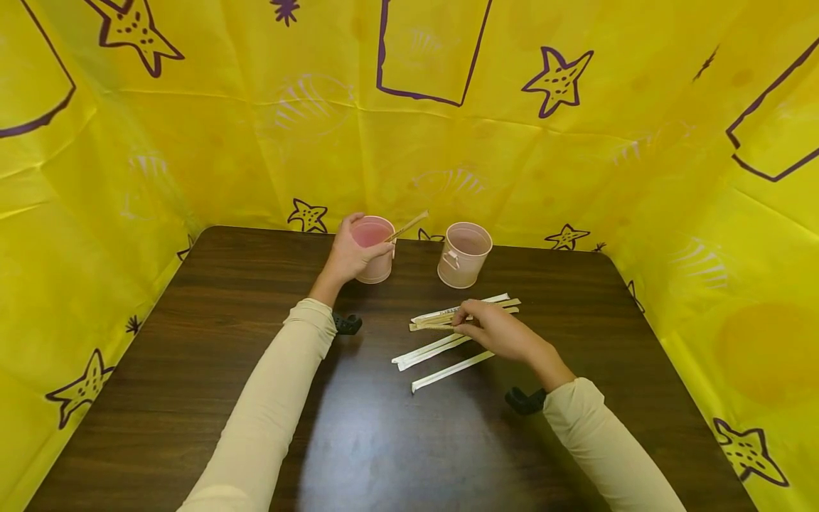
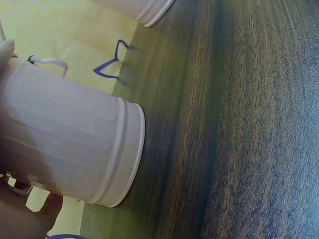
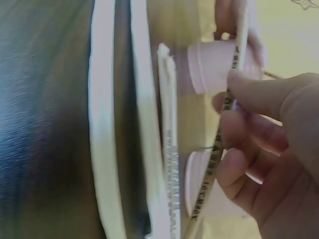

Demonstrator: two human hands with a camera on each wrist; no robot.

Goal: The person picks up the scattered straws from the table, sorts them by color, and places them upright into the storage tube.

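Observation:
At the table's back edge my left hand (image 1: 352, 252) grips a small pink pail (image 1: 377, 269), fingers round its side and thumb at the rim. The pail stands upright on the table, and a thin tan stick (image 1: 409, 225) leans out over its rim. My right hand (image 1: 495, 328) pinches a thin paper-wrapped stick (image 3: 204, 191) with dark printed letters between thumb and fingers, just above several more wrapped sticks. White wrapped sticks (image 1: 430, 351) lie slanted on the table below that hand. A second pink pail (image 1: 465, 263) with a small side handle stands to the right of the first.
The dark wood-grain table (image 1: 224, 370) has a yellow cloth (image 1: 320, 142) with purple starfish drawings hanging behind it and at both sides. Black wrist mounts (image 1: 525, 400) sit under the cuffs. A lone white wrapped stick (image 1: 451, 372) lies nearest the front.

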